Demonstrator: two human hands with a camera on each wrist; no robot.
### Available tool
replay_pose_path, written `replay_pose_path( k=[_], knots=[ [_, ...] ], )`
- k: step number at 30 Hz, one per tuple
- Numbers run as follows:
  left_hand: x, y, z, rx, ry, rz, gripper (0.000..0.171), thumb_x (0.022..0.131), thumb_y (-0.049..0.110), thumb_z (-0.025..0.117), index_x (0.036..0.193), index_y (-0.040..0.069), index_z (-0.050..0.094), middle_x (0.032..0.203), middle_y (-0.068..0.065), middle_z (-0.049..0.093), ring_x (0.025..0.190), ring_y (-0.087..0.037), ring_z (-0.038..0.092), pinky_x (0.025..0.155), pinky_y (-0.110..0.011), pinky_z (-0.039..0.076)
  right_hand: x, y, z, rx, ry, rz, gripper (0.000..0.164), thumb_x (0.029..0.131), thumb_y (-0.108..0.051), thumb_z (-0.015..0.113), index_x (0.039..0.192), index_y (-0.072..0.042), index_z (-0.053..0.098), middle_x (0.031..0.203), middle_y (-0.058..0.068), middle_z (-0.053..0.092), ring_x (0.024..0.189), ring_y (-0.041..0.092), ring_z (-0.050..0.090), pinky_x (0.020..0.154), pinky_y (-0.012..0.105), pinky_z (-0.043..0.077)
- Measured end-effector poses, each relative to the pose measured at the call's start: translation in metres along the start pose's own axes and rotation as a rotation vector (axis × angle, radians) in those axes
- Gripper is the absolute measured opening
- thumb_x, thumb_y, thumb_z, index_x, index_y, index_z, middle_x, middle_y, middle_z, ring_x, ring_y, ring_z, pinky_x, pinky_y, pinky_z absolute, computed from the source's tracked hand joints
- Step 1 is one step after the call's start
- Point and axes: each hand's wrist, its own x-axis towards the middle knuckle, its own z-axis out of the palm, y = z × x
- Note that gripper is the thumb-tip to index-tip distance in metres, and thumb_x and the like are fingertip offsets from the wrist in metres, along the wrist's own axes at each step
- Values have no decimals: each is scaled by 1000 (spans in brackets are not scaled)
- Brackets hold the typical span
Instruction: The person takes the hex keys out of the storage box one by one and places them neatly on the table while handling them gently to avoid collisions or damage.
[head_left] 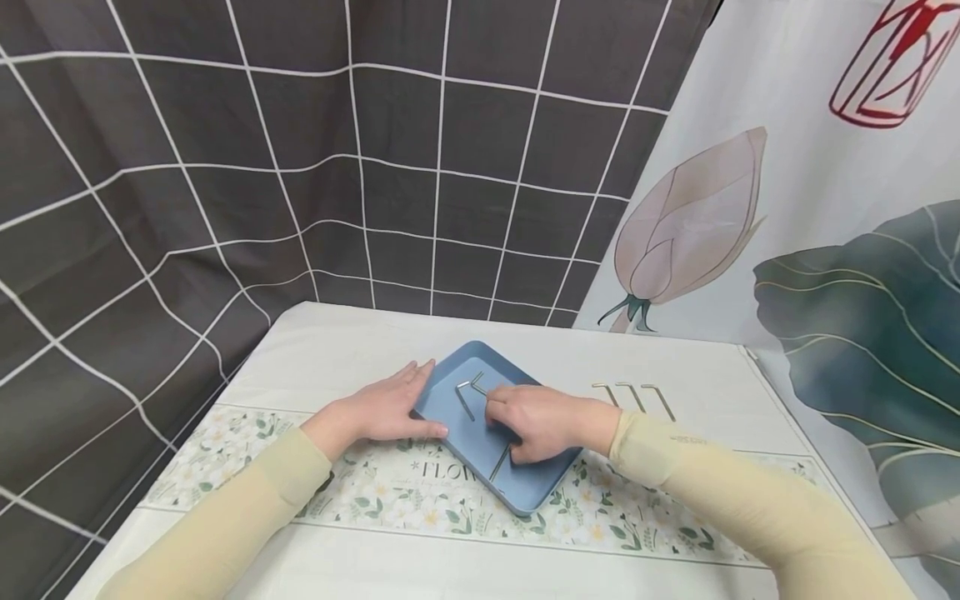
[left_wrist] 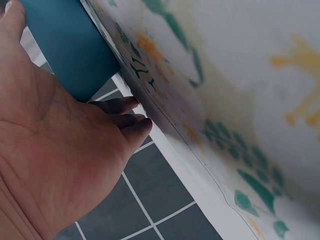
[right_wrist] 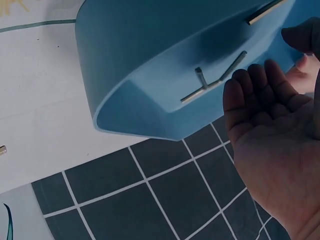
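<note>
Apparently we are only partway: three L-shaped keys (head_left: 638,398) lie aligned on the table (head_left: 360,558), other keys (head_left: 466,403) inside the blue tray (head_left: 540,479). Our left hand (head_left: 386,410) spreads against its edge; whether our bent right hand (head_left: 538,418) grips one, we cannot tell.

Lit brightly and softly in the head view, seemingly from above, with faint shadow pooled beneath the right hand (head_left: 543,419) in the blue tray (head_left: 531,483), and stretched wide-angle toward the edges. Shot dimmer and cooler at both wrists, with the left hand (left_wrist: 60,145) shaded darkest at the fingertips (left_wrist: 143,129). Blurred over the close tablecloth (left_wrist: 230,55) in the left wrist view; darkened inside the blue tray in the right, with pale glints on the metal keys (right_wrist: 232,67)
</note>
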Motion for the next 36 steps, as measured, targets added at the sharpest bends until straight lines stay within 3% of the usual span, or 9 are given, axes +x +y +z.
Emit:
replay_pose_path(
  k=[19,36],
  knots=[
    [-2,2,-1,-7,6,12,131,95,85,63,178,0,8,184,-21,14,171,-42,12,135,-59,24,8,-7,12,-19,-85,-12,40,83,-25,91,117,-17,70,104,-11,56,93,6,52,83,23,54],
    [-3,2,-1,-9,10,10,131,96,85,63,178,-1,8,184,-22,15,171,-42,12,135,-59,25,11,-10,15,-45,-83,-63,35,82,-25,91,108,-20,67,99,-13,53,89,6,51,86,26,53]
  ],
)
